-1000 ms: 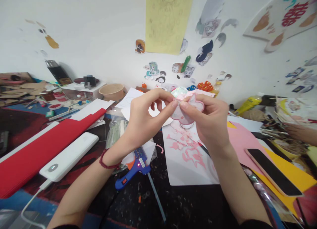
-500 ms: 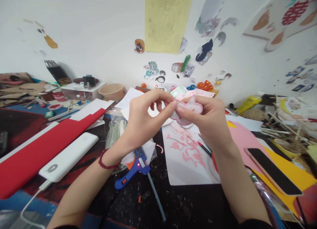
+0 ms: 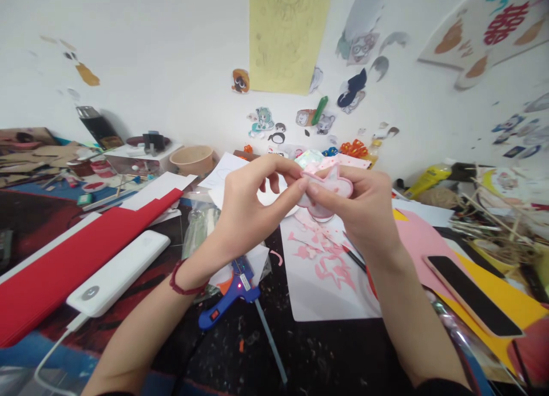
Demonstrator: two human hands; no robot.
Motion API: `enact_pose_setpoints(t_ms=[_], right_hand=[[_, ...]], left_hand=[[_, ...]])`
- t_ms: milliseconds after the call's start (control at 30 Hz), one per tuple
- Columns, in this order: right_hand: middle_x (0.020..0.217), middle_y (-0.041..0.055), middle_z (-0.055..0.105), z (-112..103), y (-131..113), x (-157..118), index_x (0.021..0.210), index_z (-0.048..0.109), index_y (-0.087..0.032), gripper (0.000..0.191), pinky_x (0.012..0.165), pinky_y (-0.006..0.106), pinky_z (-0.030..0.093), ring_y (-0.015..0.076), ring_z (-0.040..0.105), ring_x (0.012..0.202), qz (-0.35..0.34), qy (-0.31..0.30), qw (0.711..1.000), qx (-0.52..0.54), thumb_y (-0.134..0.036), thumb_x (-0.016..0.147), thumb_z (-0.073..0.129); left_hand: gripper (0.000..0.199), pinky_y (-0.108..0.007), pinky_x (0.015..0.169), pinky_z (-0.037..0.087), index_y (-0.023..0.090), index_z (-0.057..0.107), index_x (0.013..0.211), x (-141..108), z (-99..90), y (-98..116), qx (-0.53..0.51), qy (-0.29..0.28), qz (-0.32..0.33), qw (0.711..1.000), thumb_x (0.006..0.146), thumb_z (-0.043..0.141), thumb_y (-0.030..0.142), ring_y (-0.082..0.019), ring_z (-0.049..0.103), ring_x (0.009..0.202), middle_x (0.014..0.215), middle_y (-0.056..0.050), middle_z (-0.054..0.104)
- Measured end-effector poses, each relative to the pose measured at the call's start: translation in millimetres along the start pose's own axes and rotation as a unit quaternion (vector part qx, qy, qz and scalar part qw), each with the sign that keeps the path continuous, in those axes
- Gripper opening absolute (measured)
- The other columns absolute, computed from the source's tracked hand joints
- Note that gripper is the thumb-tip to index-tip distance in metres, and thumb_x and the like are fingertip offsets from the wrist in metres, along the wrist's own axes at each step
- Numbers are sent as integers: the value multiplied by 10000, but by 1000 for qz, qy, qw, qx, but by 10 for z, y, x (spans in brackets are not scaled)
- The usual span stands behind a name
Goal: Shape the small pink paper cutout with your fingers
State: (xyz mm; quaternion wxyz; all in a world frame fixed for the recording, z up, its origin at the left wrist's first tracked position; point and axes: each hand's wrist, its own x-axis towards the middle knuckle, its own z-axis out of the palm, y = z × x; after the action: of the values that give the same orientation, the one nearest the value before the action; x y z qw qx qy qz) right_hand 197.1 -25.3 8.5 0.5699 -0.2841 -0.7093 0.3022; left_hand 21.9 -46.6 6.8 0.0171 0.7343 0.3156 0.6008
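Pinched shut between the thumbs and fingers of the left hand [image 3: 253, 219] and right hand [image 3: 364, 213], a lobed pink paper cutout [image 3: 332, 186] sits just above a white sheet [image 3: 326, 296] scattered with pink paper scraps [image 3: 321, 259]. Left of that sheet lies a blue hot glue gun [image 3: 229, 302]; right of it, a pink card [image 3: 422, 247].

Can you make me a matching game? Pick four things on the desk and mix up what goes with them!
Things:
1. glue gun
2. power bank
3. bracelet
4. pink cutout

Clues:
A. around the left wrist
B. pinched between the left hand and right hand
C. blue, with a small light glowing
D. white, with a cable attached

Right pairs: 1C, 2D, 3A, 4B
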Motion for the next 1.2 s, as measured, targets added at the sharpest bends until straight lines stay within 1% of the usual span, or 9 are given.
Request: enact_pose_setpoints(t_ms=[167, 300, 433, 633, 800, 867, 1000, 1100, 1200], right_hand=[[646, -26, 603, -3, -16, -2, 686, 708, -167, 175, 517, 230, 379, 85, 480, 607, 0, 5, 1000, 1, -269, 799, 794], [654, -21, 613, 2, -21, -7, 702, 726, -176, 155, 525, 240, 393, 96, 492, 620, -2, 4, 1000, -1, -273, 801, 795], [640, -19, 593, 5, -18, -8, 697, 733, -183, 168, 523, 251, 389, 101, 483, 616, 1, 1, 1000, -6, -298, 796, 804], [632, -22, 586, -1, -17, -11, 679, 723, -186, 194, 515, 250, 375, 97, 476, 600, 13, -8, 1000, 4, -318, 791, 810], [617, -25, 595, -7, -14, -6, 678, 725, -179, 198, 506, 243, 365, 93, 487, 587, 24, -9, 1000, 14, -318, 779, 822], [621, -24, 607, -7, -15, -2, 679, 728, -177, 193, 508, 241, 371, 93, 497, 590, 28, -7, 999, 21, -313, 774, 829], [615, -31, 603, 8, -17, 0, 670, 724, -177, 190, 515, 241, 375, 87, 490, 587, 24, -6, 999, 35, -295, 774, 831], [626, -33, 620, 26, -10, -8, 688, 731, -184, 158, 522, 242, 389, 86, 500, 591, 15, 0, 999, 43, -271, 783, 823], [640, -33, 629, 32, -3, -19, 708, 742, -193, 129, 535, 245, 405, 93, 516, 612, 8, 16, 999, 38, -262, 780, 824]], left_hand=[[100, -235, 631, 495, 165, 682, 956, -7, 13, -19, 43, 37, 61, 997, 870, 734, 162, -82, 617, 725, 872, -4, 734], [52, -237, 632, 496, 169, 677, 931, -8, 19, -21, 51, 41, 77, 995, 894, 713, 161, -82, 609, 718, 845, 1, 729], [32, -241, 611, 485, 185, 677, 894, -8, 17, -26, 36, 40, 64, 996, 922, 693, 187, -76, 582, 675, 793, 20, 717], [60, -248, 599, 478, 183, 686, 860, -10, 11, -7, 9, 30, 17, 999, 914, 705, 201, -74, 563, 644, 764, 23, 711], [84, -254, 611, 493, 189, 704, 863, 13, -18, 0, -41, 9, -26, 999, 933, 683, 230, -86, 612, 683, 784, 18, 730], [101, -252, 617, 494, 189, 703, 862, 21, -26, 1, -39, 15, -26, 999, 948, 659, 218, -85, 623, 697, 787, 20, 733], [38, -248, 618, 493, 183, 697, 885, 20, -23, 11, 25, 40, 29, 998, 907, 693, 153, -77, 599, 674, 802, 21, 733], [57, -268, 639, 507, 186, 696, 897, 6, -18, 27, 71, 66, 81, 992, 896, 695, 129, -95, 614, 687, 816, 9, 740], [75, -292, 652, 520, 187, 702, 915, -7, -17, 42, 109, 86, 118, 983, 899, 683, 117, -118, 635, 699, 815, -6, 748]])
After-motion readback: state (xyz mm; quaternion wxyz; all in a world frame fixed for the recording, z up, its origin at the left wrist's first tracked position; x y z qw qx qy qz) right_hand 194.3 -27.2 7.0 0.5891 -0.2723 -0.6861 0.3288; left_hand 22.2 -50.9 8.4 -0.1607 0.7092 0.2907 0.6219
